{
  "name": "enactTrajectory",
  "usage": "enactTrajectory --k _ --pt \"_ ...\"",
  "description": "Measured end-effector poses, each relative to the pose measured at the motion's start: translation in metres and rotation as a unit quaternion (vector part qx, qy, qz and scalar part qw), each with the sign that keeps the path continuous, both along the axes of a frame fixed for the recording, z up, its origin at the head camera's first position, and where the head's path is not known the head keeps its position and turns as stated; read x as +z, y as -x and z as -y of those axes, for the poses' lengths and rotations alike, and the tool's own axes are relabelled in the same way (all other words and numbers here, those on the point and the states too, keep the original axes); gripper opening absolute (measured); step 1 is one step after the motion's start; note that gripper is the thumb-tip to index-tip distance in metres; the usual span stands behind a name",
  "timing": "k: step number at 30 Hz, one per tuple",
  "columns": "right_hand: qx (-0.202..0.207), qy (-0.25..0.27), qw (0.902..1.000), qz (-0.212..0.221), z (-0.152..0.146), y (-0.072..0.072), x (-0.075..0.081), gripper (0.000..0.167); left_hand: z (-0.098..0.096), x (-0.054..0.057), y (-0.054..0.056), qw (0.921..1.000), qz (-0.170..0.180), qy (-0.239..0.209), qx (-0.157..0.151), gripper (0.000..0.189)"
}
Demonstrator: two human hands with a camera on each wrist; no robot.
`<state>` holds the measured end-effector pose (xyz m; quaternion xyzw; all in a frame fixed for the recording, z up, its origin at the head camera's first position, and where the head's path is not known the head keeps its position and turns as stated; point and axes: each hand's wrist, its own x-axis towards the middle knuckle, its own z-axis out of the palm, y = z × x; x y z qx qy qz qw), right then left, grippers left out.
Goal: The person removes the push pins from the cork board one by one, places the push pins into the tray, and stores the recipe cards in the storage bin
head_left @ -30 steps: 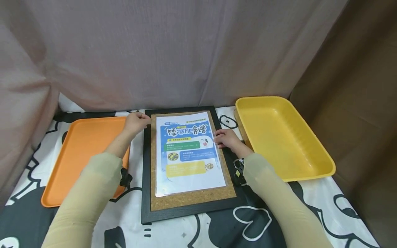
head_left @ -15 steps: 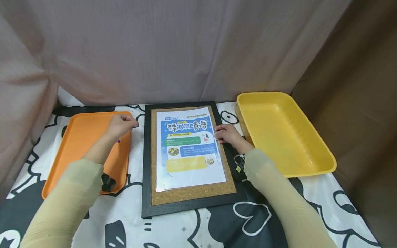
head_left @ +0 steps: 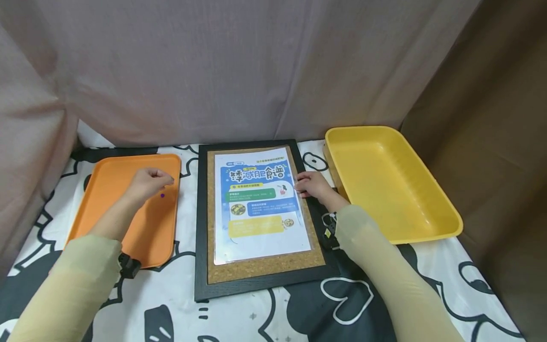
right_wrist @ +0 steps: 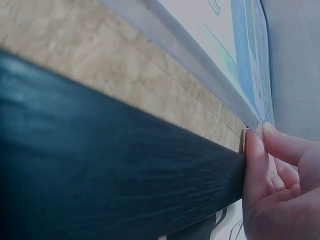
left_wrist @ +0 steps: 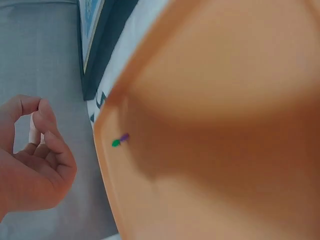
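My left hand [head_left: 147, 184] is over the orange tray [head_left: 141, 237], its fingers bent and the thumb meeting a finger. I cannot tell whether something small is between these tips. In the left wrist view, a small green and purple object [left_wrist: 120, 140], like pushpins, lies near the tray's edge; the purple part also shows as a dot [head_left: 163, 195] beside the hand in the head view. My right hand [head_left: 313, 186] pinches the right edge of a laminated poster [head_left: 262, 244]. The poster lies on a cork board [head_left: 269, 267] with a black frame [head_left: 265, 287].
A deep yellow tray [head_left: 393, 190] stands to the right of the board, close behind the right forearm. Grey curtain [head_left: 235, 71] closes off the back, and brown curtain [head_left: 483, 156] the right. A black-and-white patterned cloth [head_left: 243, 318] covers the table.
The left hand has moved left and towards me, from the board's upper left edge to over the orange tray. The purple dot has come into view. The right hand stays at the poster's edge.
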<state>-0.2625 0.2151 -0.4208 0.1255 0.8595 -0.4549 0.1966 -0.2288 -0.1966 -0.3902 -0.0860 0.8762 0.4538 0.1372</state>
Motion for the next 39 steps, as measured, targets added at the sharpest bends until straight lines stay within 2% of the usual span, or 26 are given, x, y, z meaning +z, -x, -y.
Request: enactTrajectory --k 6,7,11,13,14,17,20,23,26,28,35,39 --pt "0.004 -0.001 1.0 -0.002 0.0 0.0 0.0 0.043 0.014 -0.005 -0.007 0.9998 0.016 -0.006 0.005 0.04" --pt "0.006 -0.002 1.0 -0.002 0.0 0.0 -0.001 0.043 0.016 -0.007 -0.008 0.9997 0.018 0.0 0.019 0.039" --pt "0.007 -0.003 0.9999 -0.007 -0.001 0.001 -0.002 0.043 0.026 -0.011 -0.009 0.9992 0.026 0.001 0.03 0.042" --pt "0.008 -0.002 0.9999 -0.008 -0.001 0.001 -0.002 0.042 0.031 -0.016 -0.009 0.9984 0.029 0.009 0.048 0.04" --pt "0.007 -0.001 0.9999 -0.008 -0.001 0.001 -0.002 0.042 0.035 -0.019 -0.008 0.999 0.029 0.002 0.034 0.042" --pt "0.006 0.001 0.9999 -0.009 -0.001 0.001 -0.002 0.042 0.047 -0.033 -0.004 0.9983 0.036 0.008 0.045 0.042" --pt "0.006 0.003 0.9999 -0.013 0.0 0.0 -0.002 0.042 0.061 -0.05 0.001 0.9985 0.04 0.006 0.037 0.05" --pt "0.005 0.005 0.9999 -0.014 -0.001 -0.001 -0.003 0.042 0.07 -0.068 0.004 0.998 0.044 0.014 0.043 0.057" --pt "-0.002 0.011 0.9998 -0.014 0.0 -0.001 -0.003 0.042 0.076 -0.079 0.004 0.9982 0.042 0.017 0.04 0.064" --pt "-0.005 0.016 0.9998 -0.014 0.0 -0.001 -0.004 0.041 0.079 -0.082 0.003 0.9981 0.041 0.024 0.039 0.066" --pt "-0.01 0.018 0.9998 -0.003 0.004 -0.001 -0.004 0.042 0.082 -0.082 -0.004 0.9967 0.062 0.029 0.044 0.057" --pt "0.001 0.001 1.0 0.002 0.005 -0.002 0.0 0.047 0.082 -0.085 -0.004 0.9967 0.057 0.033 0.048 0.058"
